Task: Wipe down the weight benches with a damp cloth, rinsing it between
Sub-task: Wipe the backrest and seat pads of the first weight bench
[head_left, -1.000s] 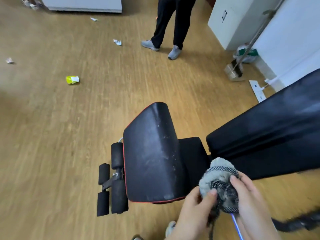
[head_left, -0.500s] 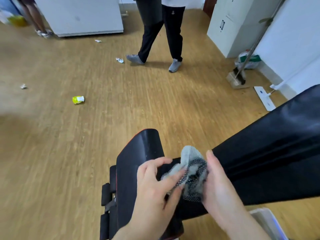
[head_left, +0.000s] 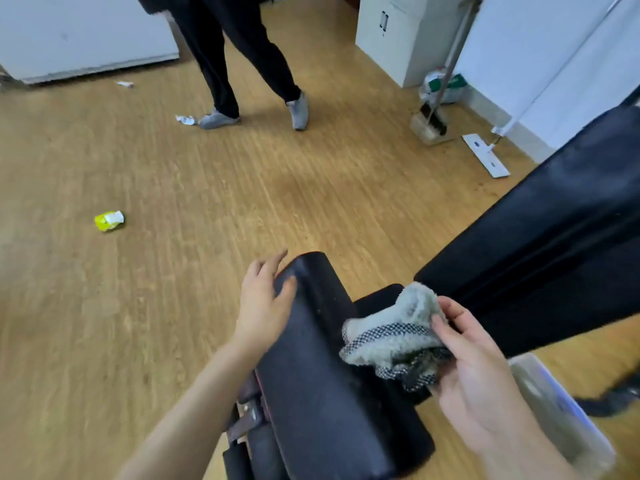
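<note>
A black weight bench stands in front of me, its seat pad (head_left: pixel 322 368) edged in red and its long back pad (head_left: pixel 540 258) sloping up to the right. My right hand (head_left: pixel 474 368) grips a bunched grey fleece cloth (head_left: pixel 391 337) with a checked trim, just above the gap between the two pads. My left hand (head_left: pixel 263 303) rests with loose fingers on the seat pad's far left corner, thumb on top. The bench's foam leg rollers (head_left: pixel 249 452) show at the bottom edge.
A translucent plastic tub (head_left: pixel 554 410) sits on the wooden floor at my lower right. A person in dark trousers (head_left: pixel 242 60) walks at the back. A flat mop (head_left: pixel 485 155), a broom and dustpan (head_left: pixel 431 124) and a white cabinet (head_left: pixel 398 32) stand at the right wall. Litter includes a yellow wrapper (head_left: pixel 109 220).
My left hand has let go of the cloth and moved left onto the seat pad's corner. My right hand alone keeps the cloth. The person at the back has stepped closer.
</note>
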